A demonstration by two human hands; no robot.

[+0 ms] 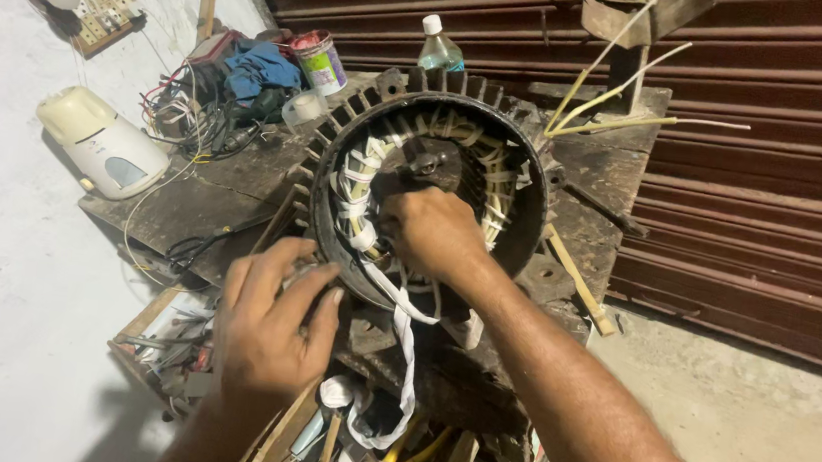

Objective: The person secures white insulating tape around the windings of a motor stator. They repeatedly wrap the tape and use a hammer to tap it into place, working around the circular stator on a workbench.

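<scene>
Stator (pixel 526 187): lying at 12 o'clock on the dark workbench (pixel 213 197).
Right hand (pixel 431 231): I am reaching inside, fingers closed, pinching white binding tape (pixel 408 346).
Left hand (pixel 271 323): I am bracing the housing's rim, fingers curled.
Progress: windings at 9 o'clock bound; loose tape hanging at 6 o'clock.

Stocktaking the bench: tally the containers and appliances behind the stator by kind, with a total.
Bottle: 1
Can: 1
Tape roll: 1
Cream appliance: 1
Total: 4
</scene>
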